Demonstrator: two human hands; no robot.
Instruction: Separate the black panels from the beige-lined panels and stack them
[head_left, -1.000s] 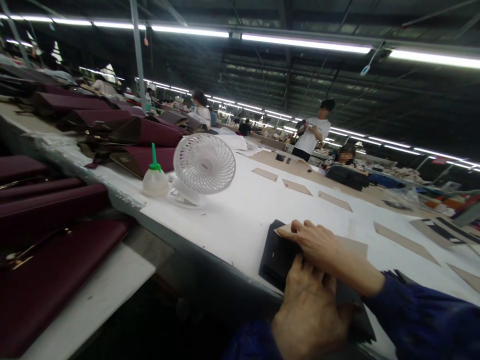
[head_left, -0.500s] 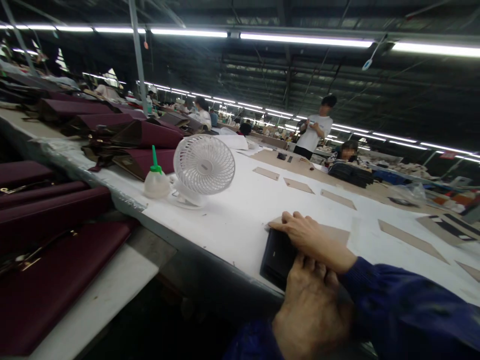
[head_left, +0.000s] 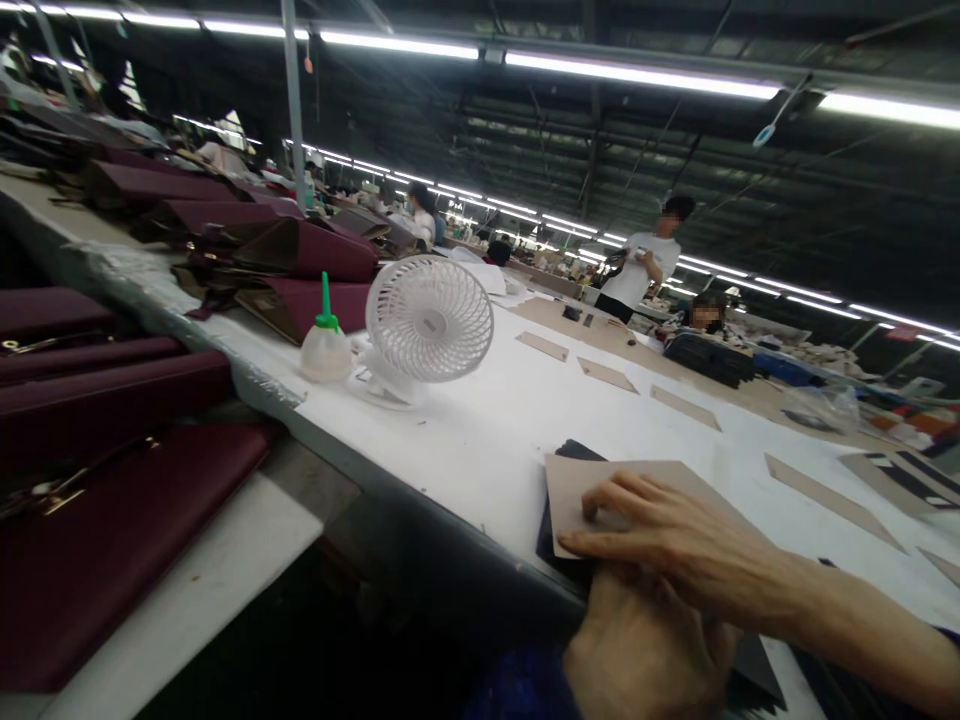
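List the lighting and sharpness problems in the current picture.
Head view: the ceiling tube lights glare white against a dark roof; head view: the space under the table sinks into near-black shadow; head view: the left hand looks soft, whereas the fan shows its grille fairly clearly; head view: distant workers are too small and soft for detail.
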